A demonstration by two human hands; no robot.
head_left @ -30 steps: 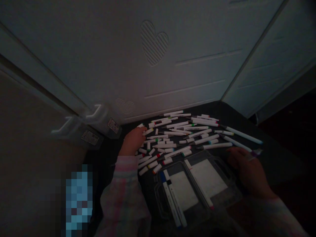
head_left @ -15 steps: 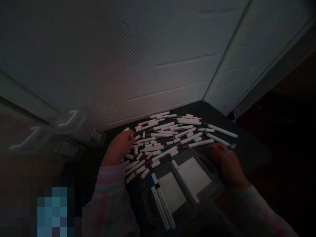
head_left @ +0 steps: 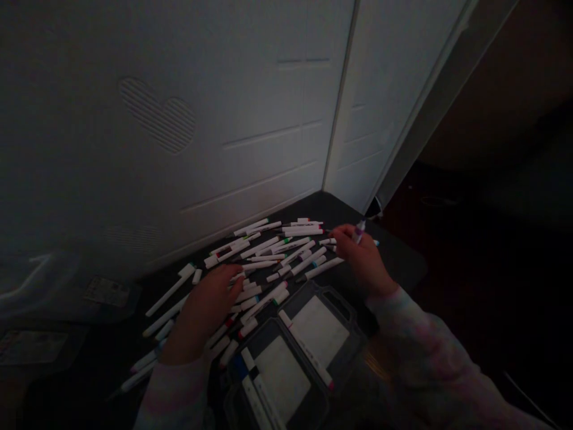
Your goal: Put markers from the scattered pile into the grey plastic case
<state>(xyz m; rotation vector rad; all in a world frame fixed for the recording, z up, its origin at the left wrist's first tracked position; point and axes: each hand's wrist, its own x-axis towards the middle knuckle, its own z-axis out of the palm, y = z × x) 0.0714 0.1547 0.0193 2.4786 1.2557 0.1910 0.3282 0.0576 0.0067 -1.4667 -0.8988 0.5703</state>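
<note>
Marker [head_left: 359,232] in right hand [head_left: 364,260] near table edge [head_left: 405,246]

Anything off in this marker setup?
Looks messy: loose markers lie scattered at mixed angles on the dark surface, several uncapped with grey tips exposed, and short loose caps among them. The open case has just three markers on it. No visible spill.

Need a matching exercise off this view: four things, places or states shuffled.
1. left hand
2. right hand
3. blue-ended marker
4. larger striped heart

A. on the white panel
B. in the open case, beside the black-banded marker
C. holding a purple-marked piece
D. over loose markers, left of the case

Pairs: 1-D, 2-C, 3-B, 4-A
</note>
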